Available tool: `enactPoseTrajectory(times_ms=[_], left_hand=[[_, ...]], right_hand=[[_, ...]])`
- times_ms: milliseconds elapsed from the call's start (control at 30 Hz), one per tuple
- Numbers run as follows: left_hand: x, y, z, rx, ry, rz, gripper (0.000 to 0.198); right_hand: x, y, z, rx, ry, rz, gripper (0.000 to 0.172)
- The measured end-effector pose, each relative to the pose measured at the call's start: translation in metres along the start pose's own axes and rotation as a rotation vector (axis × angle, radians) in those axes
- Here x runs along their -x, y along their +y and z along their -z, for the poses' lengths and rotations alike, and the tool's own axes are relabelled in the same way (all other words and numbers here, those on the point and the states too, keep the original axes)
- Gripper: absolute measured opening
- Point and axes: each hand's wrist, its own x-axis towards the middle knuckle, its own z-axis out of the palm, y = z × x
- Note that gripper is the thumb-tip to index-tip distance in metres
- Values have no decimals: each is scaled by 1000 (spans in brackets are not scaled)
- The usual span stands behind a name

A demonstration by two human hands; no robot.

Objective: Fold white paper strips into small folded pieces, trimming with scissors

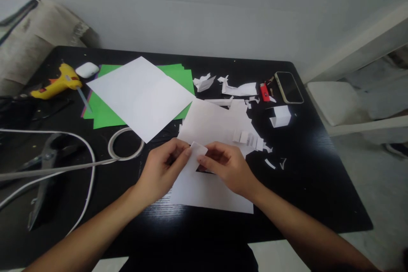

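Between my two hands is a small piece of white paper (196,151). My left hand (164,165) pinches its left edge with thumb and index finger. My right hand (228,165) grips its right side, thumb in front and the other fingers curled behind. Under both hands lies a large cut sheet of white paper (212,195), with a dark gap showing just below the small piece. To the right of my right hand, a row of small folded white paper pieces (248,139) rests on the sheet's right part.
Left on the black table (318,187) are a yellow glue gun (60,81), a white cable (92,163) and pliers (47,161). A white sheet (140,93) overlaps green paper (108,114). Paper scraps (239,88), a red lighter (264,92) and a phone (289,87) lie at the back right.
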Motion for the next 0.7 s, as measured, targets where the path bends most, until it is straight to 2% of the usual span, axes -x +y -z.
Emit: enactPoseTrajectory(times_ms=[67,200,367,567,700], left_hand=[[1,0,-1,16,12,5,21],[2,1,-2,47,6,1,20],[1,1,1,79,-48,7,19],[-1,2,4,84,-79,11,18],[0,5,3,87,-59,-23,18]], right_hand=[[0,0,0,4,-29,-15,28],[1,-1,1,32,-5,38,26],[2,-1,2,98,4,78,23],[3,-2,3,90,-21,59,22],[3,-2,3,45,-30,41,20]])
